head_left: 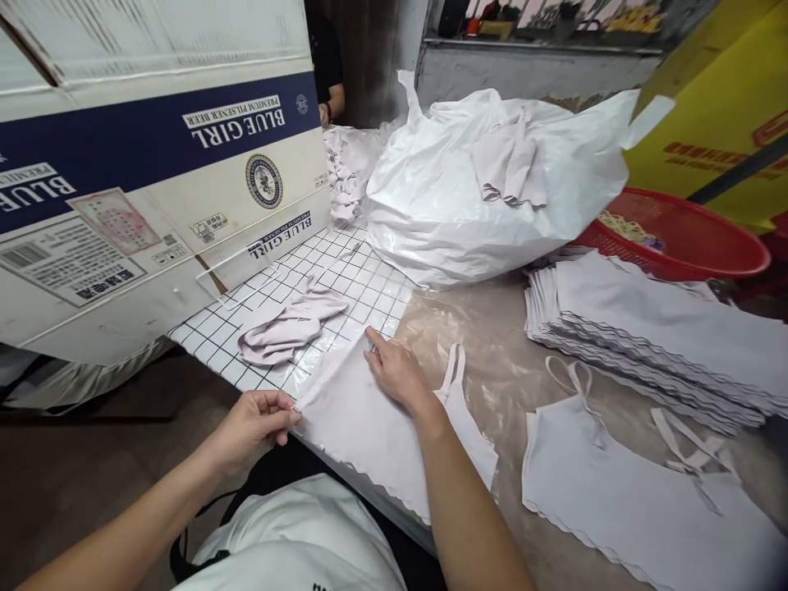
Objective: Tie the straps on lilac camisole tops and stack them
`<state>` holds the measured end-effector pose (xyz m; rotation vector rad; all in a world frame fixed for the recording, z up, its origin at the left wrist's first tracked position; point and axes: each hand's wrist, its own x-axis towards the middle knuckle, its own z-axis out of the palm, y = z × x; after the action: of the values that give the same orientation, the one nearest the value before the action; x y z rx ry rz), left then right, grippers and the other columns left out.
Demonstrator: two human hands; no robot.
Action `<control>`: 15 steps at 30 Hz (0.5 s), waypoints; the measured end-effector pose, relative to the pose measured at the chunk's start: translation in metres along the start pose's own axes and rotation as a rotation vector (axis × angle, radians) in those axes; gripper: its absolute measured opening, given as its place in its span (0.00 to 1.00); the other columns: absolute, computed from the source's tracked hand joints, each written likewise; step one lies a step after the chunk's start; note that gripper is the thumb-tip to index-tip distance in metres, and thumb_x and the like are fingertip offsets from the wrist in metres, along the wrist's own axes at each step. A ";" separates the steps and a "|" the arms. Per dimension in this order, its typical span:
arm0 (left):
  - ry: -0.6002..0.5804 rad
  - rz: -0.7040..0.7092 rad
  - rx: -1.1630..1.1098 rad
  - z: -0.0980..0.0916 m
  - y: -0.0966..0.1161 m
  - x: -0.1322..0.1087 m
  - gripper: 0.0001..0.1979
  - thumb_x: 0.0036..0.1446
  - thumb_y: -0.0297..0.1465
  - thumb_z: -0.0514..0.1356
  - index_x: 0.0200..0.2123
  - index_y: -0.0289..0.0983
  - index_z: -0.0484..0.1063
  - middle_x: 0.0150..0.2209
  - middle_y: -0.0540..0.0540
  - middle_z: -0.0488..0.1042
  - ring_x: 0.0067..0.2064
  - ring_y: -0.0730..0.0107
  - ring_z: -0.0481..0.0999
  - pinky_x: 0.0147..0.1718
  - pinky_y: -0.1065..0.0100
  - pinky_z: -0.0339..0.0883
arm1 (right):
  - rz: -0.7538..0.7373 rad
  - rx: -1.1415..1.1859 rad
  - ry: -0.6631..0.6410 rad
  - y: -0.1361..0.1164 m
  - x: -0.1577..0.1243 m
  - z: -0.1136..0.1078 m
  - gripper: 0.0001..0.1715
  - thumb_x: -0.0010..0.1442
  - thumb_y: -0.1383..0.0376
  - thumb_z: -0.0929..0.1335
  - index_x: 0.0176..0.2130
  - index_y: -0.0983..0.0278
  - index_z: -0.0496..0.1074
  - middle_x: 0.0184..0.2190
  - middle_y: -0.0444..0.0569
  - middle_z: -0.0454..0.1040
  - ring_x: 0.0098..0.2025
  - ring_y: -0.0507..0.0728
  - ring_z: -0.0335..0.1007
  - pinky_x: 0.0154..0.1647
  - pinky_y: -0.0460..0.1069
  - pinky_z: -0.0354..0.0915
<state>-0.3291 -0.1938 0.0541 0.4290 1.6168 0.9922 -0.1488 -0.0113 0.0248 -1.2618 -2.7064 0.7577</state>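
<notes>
A pale pink camisole top (pixel 369 423) with a wavy hem lies flat on the table in front of me. My left hand (pixel 262 423) pinches its left corner at the table's front edge. Along the garment's upper left edge rests my right hand (pixel 394 365), index finger stretched out and the other fingers bent, touching the cloth. One strap shows beyond my right wrist; part of the top is hidden under my forearm. Just past the garment lies a crumpled pale pink piece (pixel 289 328). To the right, another strapped top (pixel 634 484) is spread flat.
A large beer carton (pixel 246 189) stands at the left. A full white plastic bag (pixel 443 222) sits at the back, a pink piece on it. At right are a stack of folded garments (pixel 652 328) and a red basket (pixel 714 246). Another person's arm (pixel 336 98) shows behind.
</notes>
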 end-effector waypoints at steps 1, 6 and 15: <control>-0.009 -0.028 -0.039 0.001 -0.001 -0.001 0.17 0.33 0.38 0.74 0.22 0.34 0.73 0.20 0.49 0.74 0.18 0.80 0.64 0.16 0.77 0.48 | -0.005 0.007 0.007 0.001 0.000 0.001 0.26 0.69 0.64 0.61 0.64 0.60 0.61 0.34 0.49 0.74 0.41 0.59 0.70 0.45 0.50 0.57; -0.016 -0.090 -0.184 0.007 -0.002 -0.006 0.20 0.30 0.38 0.76 0.25 0.32 0.76 0.29 0.42 0.80 0.18 0.84 0.63 0.15 0.78 0.42 | -0.042 0.122 0.065 0.010 0.002 0.008 0.22 0.66 0.65 0.63 0.59 0.60 0.67 0.30 0.46 0.71 0.37 0.58 0.68 0.42 0.50 0.59; -0.139 0.225 -0.021 0.044 0.041 0.054 0.19 0.36 0.42 0.74 0.28 0.34 0.77 0.35 0.39 0.81 0.31 0.68 0.76 0.21 0.74 0.56 | -0.201 0.662 0.353 0.013 -0.001 0.003 0.13 0.64 0.58 0.65 0.42 0.62 0.75 0.41 0.50 0.75 0.39 0.55 0.70 0.38 0.50 0.65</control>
<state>-0.3141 -0.1147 0.0525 0.6615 1.4542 1.1208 -0.1397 -0.0066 0.0167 -0.8489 -2.0032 1.1413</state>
